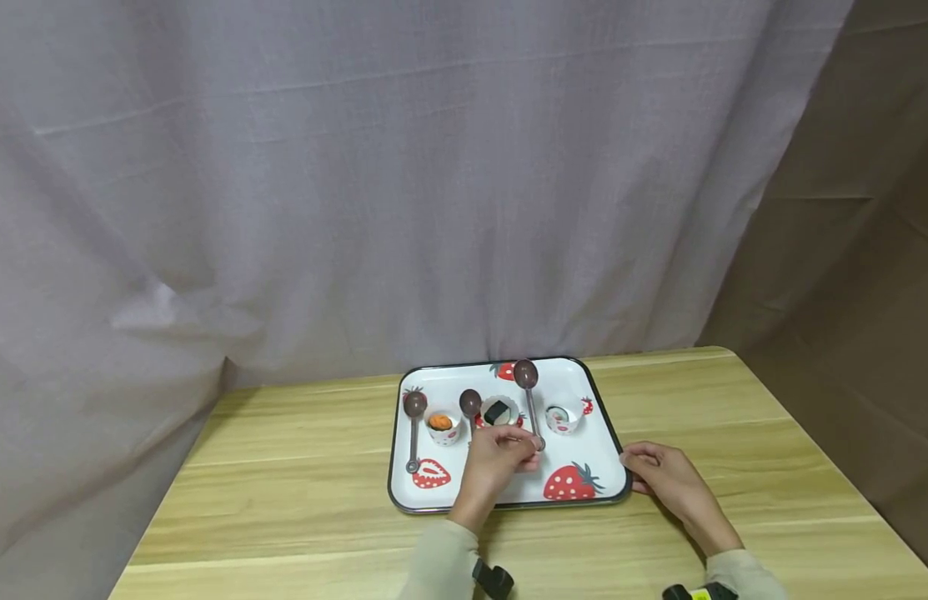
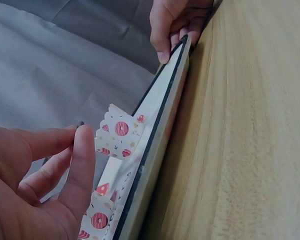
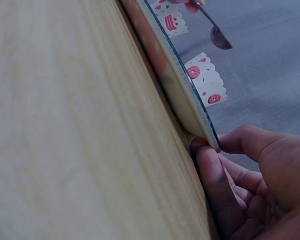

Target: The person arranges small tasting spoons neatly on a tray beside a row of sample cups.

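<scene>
My left hand (image 1: 497,460) pinches the handle end of a dark brown measuring spoon (image 1: 526,375); the right wrist view shows this spoon (image 3: 220,38) raised above the tray's rim. My right hand (image 1: 668,479) grips the near right corner of a white strawberry-print tray (image 1: 516,490), thumb on one side of the rim and fingers on the other. Two more brown spoons lie on the tray: one at the left (image 1: 414,405), and one (image 1: 470,403) whose handle is partly behind my left hand. Three patterned paper cups stand there too, the right one (image 1: 564,426) nearest the pinched spoon.
The left cup (image 1: 443,435) holds an orange-topped piece and the middle one (image 1: 506,403) a black-and-white piece. All this stands on a wooden table (image 1: 298,475). A grey curtain (image 1: 433,183) hangs behind the table, with brown cloth (image 1: 846,275) at the right.
</scene>
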Tool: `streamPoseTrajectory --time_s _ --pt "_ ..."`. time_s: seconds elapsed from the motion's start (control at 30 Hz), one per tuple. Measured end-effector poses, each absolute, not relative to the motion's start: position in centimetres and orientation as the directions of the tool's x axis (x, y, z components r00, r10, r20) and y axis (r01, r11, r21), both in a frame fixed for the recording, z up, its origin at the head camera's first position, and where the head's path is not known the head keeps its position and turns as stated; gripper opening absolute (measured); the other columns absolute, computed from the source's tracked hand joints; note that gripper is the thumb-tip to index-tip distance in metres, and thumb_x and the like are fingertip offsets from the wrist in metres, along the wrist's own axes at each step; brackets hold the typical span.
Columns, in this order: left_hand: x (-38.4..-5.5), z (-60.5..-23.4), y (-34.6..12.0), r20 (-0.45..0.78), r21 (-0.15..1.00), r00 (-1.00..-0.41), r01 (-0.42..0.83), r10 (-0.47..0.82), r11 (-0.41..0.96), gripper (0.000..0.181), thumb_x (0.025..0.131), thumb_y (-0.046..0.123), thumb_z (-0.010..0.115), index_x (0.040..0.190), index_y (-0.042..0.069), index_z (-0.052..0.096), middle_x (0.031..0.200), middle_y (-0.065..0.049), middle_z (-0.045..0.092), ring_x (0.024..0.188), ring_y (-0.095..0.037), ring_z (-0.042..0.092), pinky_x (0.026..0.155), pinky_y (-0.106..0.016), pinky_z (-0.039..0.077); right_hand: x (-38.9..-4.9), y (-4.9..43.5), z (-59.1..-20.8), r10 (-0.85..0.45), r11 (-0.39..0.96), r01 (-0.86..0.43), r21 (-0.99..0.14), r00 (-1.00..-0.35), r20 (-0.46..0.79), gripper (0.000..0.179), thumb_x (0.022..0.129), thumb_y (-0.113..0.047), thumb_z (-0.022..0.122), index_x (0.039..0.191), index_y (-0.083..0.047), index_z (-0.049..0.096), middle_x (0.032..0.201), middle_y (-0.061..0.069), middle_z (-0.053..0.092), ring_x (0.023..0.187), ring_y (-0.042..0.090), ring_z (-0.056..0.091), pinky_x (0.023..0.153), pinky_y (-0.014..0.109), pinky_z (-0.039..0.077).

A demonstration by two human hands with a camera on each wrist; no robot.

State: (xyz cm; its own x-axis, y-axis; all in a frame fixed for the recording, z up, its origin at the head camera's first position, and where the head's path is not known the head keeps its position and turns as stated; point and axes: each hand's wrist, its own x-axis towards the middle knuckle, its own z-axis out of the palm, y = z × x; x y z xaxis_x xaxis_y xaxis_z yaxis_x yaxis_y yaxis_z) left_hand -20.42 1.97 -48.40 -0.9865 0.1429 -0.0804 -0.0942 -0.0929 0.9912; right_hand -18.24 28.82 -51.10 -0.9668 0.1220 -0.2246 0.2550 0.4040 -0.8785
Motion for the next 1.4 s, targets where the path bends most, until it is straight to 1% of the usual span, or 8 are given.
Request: streamPoseTrajectory --time_s 0.27,0.37,0.6,0.73,0.87,1.03,1.17,1.4 --pt "-20.3 -48.9 1.9 -0.072 0.997 -0.991 -0.069 0.116 0.03 0.007 0.091 -0.005 0.072 0.087 -0.004 0.078 0.079 -0.015 0.077 0.057 -0.006 0.068 0.061 -0.025 0.062 -18.2 28.7 -51.3 0.128 0.416 0.269 -0.869 -0.963 -0.237 0.047 0.106 -0.02 0.059 0.136 0.016 0.056 0.125 0.025 0.067 0.092 0.007 0.064 0.073 0.024 0.061" --pt "-20.3 -49.1 1.9 -0.068 0.996 -0.992 -0.061 0.11 0.061 0.006 0.091 -0.004 0.074 0.087 -0.003 0.078 0.077 -0.014 0.076 0.056 -0.007 0.067 0.058 -0.023 0.061 -18.3 28.8 -51.2 0.126 0.415 0.268 -0.87 -0.963 -0.236 0.047 0.107 -0.02 0.059 0.137 0.016 0.055 0.124 0.025 0.068 0.091 0.007 0.065 0.073 0.023 0.061" --pt "-20.4 -49.0 2.2 -0.05 0.98 -0.995 -0.033 0.085 0.196 0.01 0.09 -0.003 0.077 0.081 0.001 0.078 0.074 -0.006 0.077 0.054 -0.007 0.067 0.052 -0.019 0.056 -18.4 28.8 -51.1 0.123 0.402 0.269 -0.875 -0.963 -0.24 0.046 0.107 -0.02 0.06 0.137 0.016 0.056 0.119 0.021 0.07 0.09 0.007 0.065 0.072 0.023 0.061" --pt "-20.5 -49.1 2.5 -0.048 0.957 -0.997 -0.029 0.059 0.288 0.012 0.088 0.001 0.079 0.077 0.005 0.078 0.066 -0.002 0.074 0.051 -0.006 0.065 0.049 -0.017 0.048 -18.4 28.8 -51.1 0.122 0.398 0.265 -0.878 -0.964 -0.236 0.046 0.107 -0.019 0.059 0.137 0.016 0.055 0.122 0.023 0.069 0.09 0.006 0.064 0.073 0.023 0.061" --pt "-20.5 -49.3 2.8 -0.024 0.931 -0.999 -0.01 0.033 0.365 0.015 0.087 0.005 0.082 0.073 0.008 0.078 0.057 -0.001 0.069 0.046 -0.003 0.059 0.047 -0.017 0.039 -18.3 28.8 -51.1 0.119 0.39 0.26 -0.883 -0.966 -0.232 0.046 0.107 -0.019 0.059 0.136 0.017 0.055 0.123 0.025 0.068 0.09 0.005 0.064 0.073 0.023 0.061" --pt "-20.3 -49.6 3.0 0.01 0.91 -1.0 0.013 0.01 0.415 0.017 0.087 0.008 0.083 0.07 0.01 0.077 0.053 0.002 0.066 0.045 -0.002 0.052 0.047 -0.019 0.035 -18.3 28.7 -51.0 0.122 0.39 0.27 -0.881 -0.963 -0.241 0.046 0.107 -0.019 0.059 0.137 0.016 0.055 0.12 0.022 0.069 0.089 0.005 0.064 0.073 0.023 0.061" --pt "-20.2 -49.7 3.0 0.031 0.898 -1.0 0.028 0.0 0.439 0.018 0.086 0.01 0.085 0.069 0.01 0.077 0.05 0.005 0.064 0.044 -0.003 0.048 0.047 -0.02 0.036 -18.4 28.7 -50.9 0.128 0.4 0.277 -0.874 -0.961 -0.246 0.046 0.107 -0.02 0.06 0.136 0.015 0.056 0.121 0.022 0.069 0.09 0.006 0.064 0.073 0.024 0.061" --pt "-20.3 -49.8 2.9 0.031 0.896 -1.0 0.029 0.003 0.442 0.022 0.086 0.012 0.085 0.067 0.013 0.074 0.049 0.006 0.062 0.042 -0.003 0.048 0.045 -0.021 0.037 -18.4 28.7 -51.0 0.129 0.406 0.271 -0.873 -0.962 -0.239 0.045 0.107 -0.019 0.059 0.136 0.016 0.057 0.121 0.023 0.07 0.09 0.007 0.065 0.072 0.024 0.061"
